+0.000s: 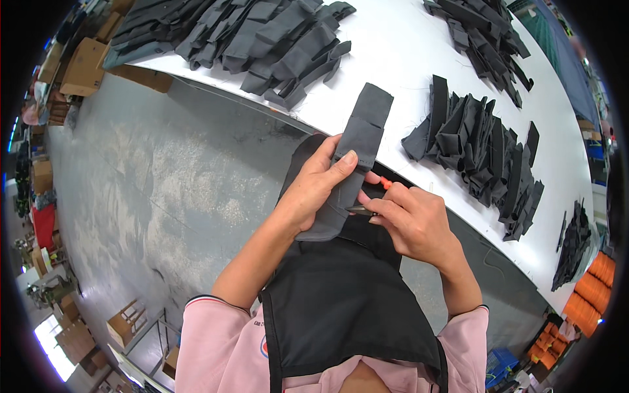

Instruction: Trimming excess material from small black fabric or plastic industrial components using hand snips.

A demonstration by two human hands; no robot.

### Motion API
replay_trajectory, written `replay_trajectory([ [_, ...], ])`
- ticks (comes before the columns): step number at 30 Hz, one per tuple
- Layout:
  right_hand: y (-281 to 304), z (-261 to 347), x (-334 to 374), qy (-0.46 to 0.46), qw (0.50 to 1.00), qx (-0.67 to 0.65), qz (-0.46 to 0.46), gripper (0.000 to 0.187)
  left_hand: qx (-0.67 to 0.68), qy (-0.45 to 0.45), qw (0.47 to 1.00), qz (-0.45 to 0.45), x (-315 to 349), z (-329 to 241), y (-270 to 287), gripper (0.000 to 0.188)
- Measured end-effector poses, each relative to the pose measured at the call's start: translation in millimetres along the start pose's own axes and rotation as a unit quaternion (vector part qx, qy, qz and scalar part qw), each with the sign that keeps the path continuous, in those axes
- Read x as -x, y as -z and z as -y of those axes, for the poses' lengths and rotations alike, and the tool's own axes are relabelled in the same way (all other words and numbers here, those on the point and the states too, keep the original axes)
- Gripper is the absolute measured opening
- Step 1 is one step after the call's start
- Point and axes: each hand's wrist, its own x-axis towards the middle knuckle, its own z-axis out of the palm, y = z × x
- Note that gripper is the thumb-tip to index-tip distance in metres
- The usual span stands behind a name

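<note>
My left hand [314, 183] grips a long dark grey sewn fabric piece [367, 124], thumb on top and fingers underneath. The piece slants over my lap, its upper end reaching above the white table's edge. In my right hand [419, 219] is a pair of thread snips [359, 210]; their pointed metal tips touch or nearly touch the right edge of the fabric. An orange part shows by my right fingers, and the rest of the snips is hidden in the hand. A stitched line crosses the fabric near my left thumb.
On the white table [386, 72] lie heaps of similar dark fabric pieces: one far left [262, 46], one on the right [485, 150], another far right [481, 39]. Orange bundles [593, 288] are at the right rim. Cardboard boxes [84, 65] stand at the left.
</note>
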Motion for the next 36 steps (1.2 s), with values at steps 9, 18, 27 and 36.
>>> replay_trajectory([
  [9, -16, 11, 11, -0.064, 0.996, -0.015, -0.056, 0.024, 0.001, 0.016, 1.000, -0.009, -2, 5, 1, 0.038],
  [18, -31, 19, 7, -0.048, 0.994, 0.023, -0.094, 0.026, 0.029, 0.017, 0.999, -0.011, 0, 4, -4, 0.048],
  [27, -26, 22, 9, -0.041, 0.996, 0.029, -0.076, 0.030, 0.043, 0.022, 0.999, -0.007, 2, 3, -1, 0.043],
  [36, -40, 24, 4, -0.037, 0.994, 0.003, -0.100, 0.031, 0.047, 0.016, 0.999, -0.011, 2, 8, -2, 0.042],
])
